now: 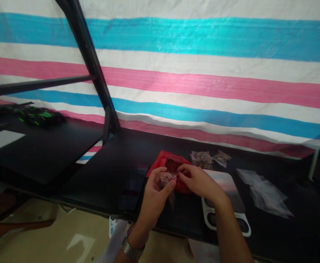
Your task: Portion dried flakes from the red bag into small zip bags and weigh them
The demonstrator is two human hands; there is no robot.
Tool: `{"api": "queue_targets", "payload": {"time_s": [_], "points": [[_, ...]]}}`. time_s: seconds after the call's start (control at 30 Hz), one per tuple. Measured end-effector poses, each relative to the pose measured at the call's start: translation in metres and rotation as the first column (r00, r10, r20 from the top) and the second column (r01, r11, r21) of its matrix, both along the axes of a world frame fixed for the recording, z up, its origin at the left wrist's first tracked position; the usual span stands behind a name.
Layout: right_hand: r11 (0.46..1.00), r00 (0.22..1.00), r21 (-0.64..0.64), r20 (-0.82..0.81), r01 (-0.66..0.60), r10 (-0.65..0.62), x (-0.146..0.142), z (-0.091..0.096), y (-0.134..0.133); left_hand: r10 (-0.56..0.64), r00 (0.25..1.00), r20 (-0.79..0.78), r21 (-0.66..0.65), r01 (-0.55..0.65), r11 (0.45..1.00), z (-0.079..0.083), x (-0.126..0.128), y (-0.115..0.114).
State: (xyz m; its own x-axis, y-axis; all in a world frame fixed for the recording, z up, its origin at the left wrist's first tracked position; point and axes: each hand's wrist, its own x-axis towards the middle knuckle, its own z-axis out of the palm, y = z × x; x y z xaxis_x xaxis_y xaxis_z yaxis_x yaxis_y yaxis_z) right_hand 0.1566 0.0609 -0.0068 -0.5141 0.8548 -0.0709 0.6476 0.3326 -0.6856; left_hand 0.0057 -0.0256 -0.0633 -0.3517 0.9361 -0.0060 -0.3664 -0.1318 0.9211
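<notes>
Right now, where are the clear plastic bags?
In the head view, the clear plastic bags lie on the black table, right of the printed pad and the right hand.

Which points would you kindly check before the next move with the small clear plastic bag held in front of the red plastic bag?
1. Small clear plastic bag gripped by the left hand, right hand at its top edge: ok.
2. Bag's mouth open and unobstructed: cannot tell.
3. Shiny red plastic bag with dark contents close behind the hands: ok.
4. Nothing spilled on the black table: cannot tell.
5. Spare clear plastic bags lying within view at right: ok.
</notes>
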Motion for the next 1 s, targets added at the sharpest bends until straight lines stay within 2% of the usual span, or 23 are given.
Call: {"api": "queue_targets", "payload": {"time_s": [0.17, 0.43, 0.57, 0.7, 1.0], "points": [[0.999, 0.992, -0.030, -0.123, 0.024, -0.027, 0.009, 0.001, 0.005, -0.026, 0.996, -0.081, 0.080, 0.033, 0.996, -0.003, 0.000, 0.000], [0.998, 0.942, -0.018, -0.330, 0.062, -0.065, 0.021, 0.015, 0.001, -0.052, 0.983, -0.177, 0.034, 0.059, 0.998, -0.006, 0.006, 0.000], [0.998, 0.947, 0.055, -0.322, 0.014, 0.005, 0.022, 0.033, -0.010, -0.043, 0.983, -0.178, 0.051, 0.053, 0.997, -0.007, 0.008, 0.000], [0.999, 0.959, 0.033, -0.280, -0.039, 0.047, 0.020, 0.045, -0.020, -0.054, 0.984, -0.167, 0.061, 0.065, 0.996, -0.007, 0.010, 0.001], [0.997, 0.929, 0.028, -0.361, -0.077, 0.082, 0.013, 0.043, -0.022, -0.061, 0.984, -0.167, 0.072, 0.074, 0.995, -0.010, 0.010, 0.003]]}}
